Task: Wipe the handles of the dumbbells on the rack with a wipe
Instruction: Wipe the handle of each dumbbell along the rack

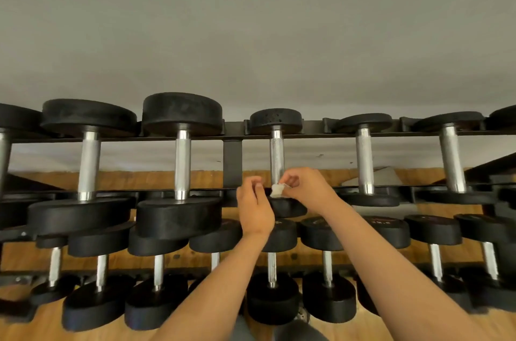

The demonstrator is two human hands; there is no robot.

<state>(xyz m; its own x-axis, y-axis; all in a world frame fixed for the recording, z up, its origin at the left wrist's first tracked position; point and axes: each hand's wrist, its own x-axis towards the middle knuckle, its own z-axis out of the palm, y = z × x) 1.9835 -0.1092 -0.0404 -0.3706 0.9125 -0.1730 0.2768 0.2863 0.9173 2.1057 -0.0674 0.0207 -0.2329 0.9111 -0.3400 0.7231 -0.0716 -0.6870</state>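
A black two-tier rack (232, 162) holds black dumbbells with chrome handles. My right hand (307, 187) pinches a small crumpled white wipe (277, 190) at the near end of the chrome handle (277, 155) of a small upper-tier dumbbell in the middle. My left hand (255, 205) is just left of the wipe with fingers curled; whether it touches the wipe I cannot tell. The near head of that dumbbell is partly hidden behind both hands.
Larger dumbbells (182, 162) lie to the left on the upper tier, smaller ones (364, 162) to the right. The lower tier carries several more dumbbells (326, 265). A grey wall rises behind, and a wooden floor (36, 326) lies below the rack.
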